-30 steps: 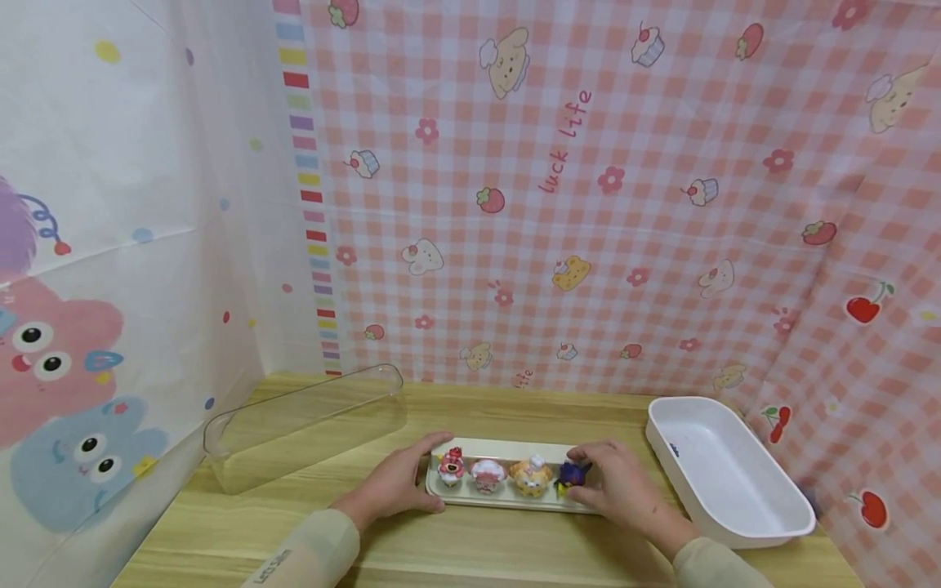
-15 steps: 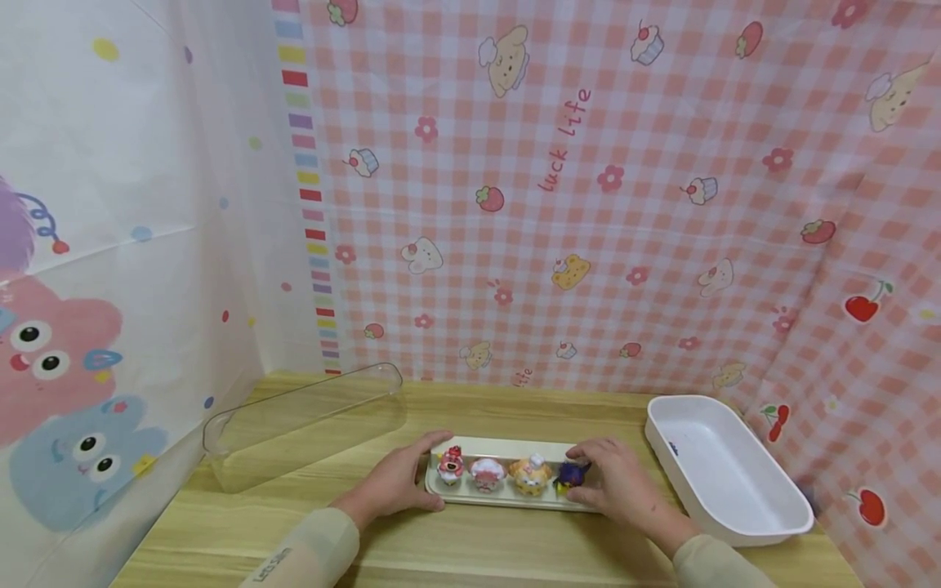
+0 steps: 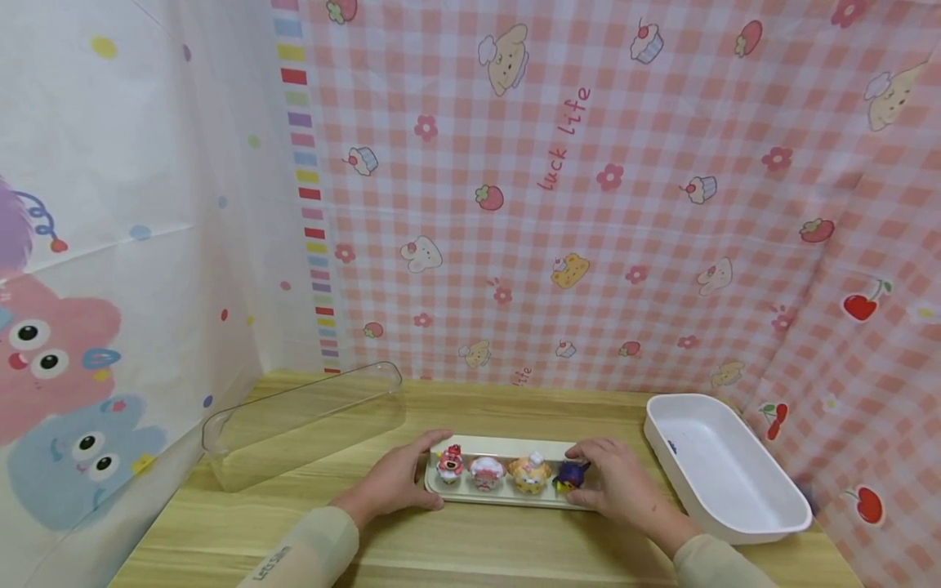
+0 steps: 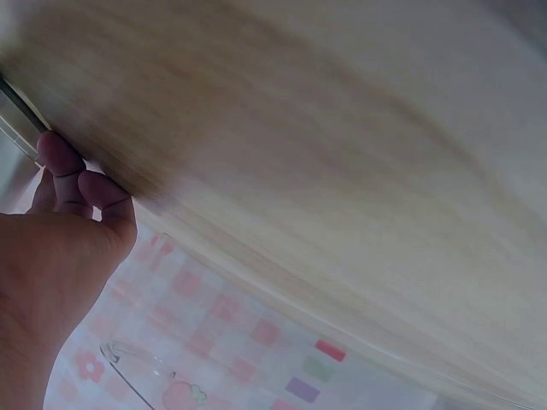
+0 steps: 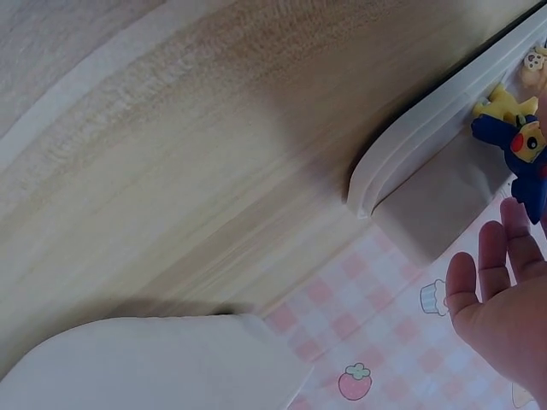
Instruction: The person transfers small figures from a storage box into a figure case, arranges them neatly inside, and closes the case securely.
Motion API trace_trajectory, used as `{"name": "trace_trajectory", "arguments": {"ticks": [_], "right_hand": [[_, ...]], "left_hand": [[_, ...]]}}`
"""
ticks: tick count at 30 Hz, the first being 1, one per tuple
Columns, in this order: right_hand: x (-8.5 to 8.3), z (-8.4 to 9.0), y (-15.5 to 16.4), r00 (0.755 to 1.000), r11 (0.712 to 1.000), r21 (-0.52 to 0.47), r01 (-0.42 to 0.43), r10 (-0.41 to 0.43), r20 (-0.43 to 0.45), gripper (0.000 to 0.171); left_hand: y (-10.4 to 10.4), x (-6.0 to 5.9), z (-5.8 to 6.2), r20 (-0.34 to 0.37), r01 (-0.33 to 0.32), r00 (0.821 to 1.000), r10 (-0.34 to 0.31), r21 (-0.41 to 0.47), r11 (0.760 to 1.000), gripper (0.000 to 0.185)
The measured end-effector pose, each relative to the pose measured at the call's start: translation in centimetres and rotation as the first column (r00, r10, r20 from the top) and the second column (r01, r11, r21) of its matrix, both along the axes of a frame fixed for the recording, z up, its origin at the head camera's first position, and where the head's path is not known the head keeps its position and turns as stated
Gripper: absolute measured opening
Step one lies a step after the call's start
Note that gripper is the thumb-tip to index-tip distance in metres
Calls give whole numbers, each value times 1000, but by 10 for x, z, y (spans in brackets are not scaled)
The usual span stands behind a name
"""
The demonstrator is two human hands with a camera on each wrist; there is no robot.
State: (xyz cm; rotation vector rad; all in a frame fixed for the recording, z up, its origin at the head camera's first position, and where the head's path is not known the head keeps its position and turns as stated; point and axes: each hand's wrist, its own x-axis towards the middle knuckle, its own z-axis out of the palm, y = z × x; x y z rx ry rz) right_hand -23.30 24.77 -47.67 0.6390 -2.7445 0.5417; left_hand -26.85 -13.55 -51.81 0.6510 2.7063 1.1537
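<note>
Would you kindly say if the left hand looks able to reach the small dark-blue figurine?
Probably not directly: red, pink and orange figurines stand in between, and the right hand curls around the dark-blue figurine.

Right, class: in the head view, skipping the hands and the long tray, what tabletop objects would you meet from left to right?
Clear container, red figurine, pink-and-white figurine, orange figurine, dark blue figurine, white basin.

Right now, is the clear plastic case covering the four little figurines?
No, the clear plastic case stands on the table to the left, apart from the tray holding the figurines.
</note>
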Motion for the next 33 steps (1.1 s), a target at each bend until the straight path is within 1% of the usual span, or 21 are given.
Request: {"name": "trace_trajectory", "arguments": {"ticks": [3, 5, 7, 10, 13, 15, 17, 19, 22, 25, 29, 31, 33], "right_hand": [[1, 3, 2, 1000, 1000, 0, -10, 10, 3, 53], [1, 8, 6, 1000, 1000, -5, -27, 27, -5, 56], [2, 16, 13, 1000, 999, -17, -27, 27, -14, 58], [1, 34, 29, 999, 999, -51, -11, 8, -42, 59], [-2, 54, 51, 997, 994, -91, 61, -64, -33, 54], [-5, 65, 68, 991, 985, -113, 129, -132, -12, 50], [-8, 73, 87, 977, 970, -112, 215, -212, 38, 50], [-12, 76, 106, 958, 953, -107, 282, -273, 91, 52], [-19, 73, 127, 936, 943, -62, 327, -315, 156, 51], [-26, 63, 140, 933, 949, -1, 315, -310, 185, 45], [-36, 44, 146, 946, 969, 77, 237, -248, 208, 35], [-39, 35, 145, 960, 979, 104, 174, -192, 204, 30], [-42, 27, 145, 969, 984, 130, 119, -144, 198, 29]], "left_hand": [[0, 0, 0, 7, 2, 1000, -2, -1, 1000, 109], [0, 0, 1, 10, 6, 1000, -6, 4, 1000, 109], [0, 0, 2, 13, 12, 1000, -12, 7, 1000, 109], [1, 0, 2, 6, 15, 1000, -16, 7, 1000, 109], [1, 0, 2, 7, 14, 1000, -14, 7, 1000, 109], [0, 1, 3, 13, 12, 1000, -13, 11, 1000, 109], [0, 1, 3, 18, 11, 1000, -11, 13, 1000, 108], [0, 1, 3, 17, 11, 1000, -11, 13, 1000, 108], [-1, 1, 2, 13, 9, 1000, -9, 7, 1000, 108], [-2, 1, 1, 16, 7, 1000, -7, 4, 1000, 108], [-2, -1, -2, 20, 9, 1000, -9, 2, 1000, 108], [-2, -1, -3, 19, 12, 1000, -13, 1, 1000, 108], [-1, -1, -2, 20, 13, 1000, -13, 1, 1000, 108]]}}
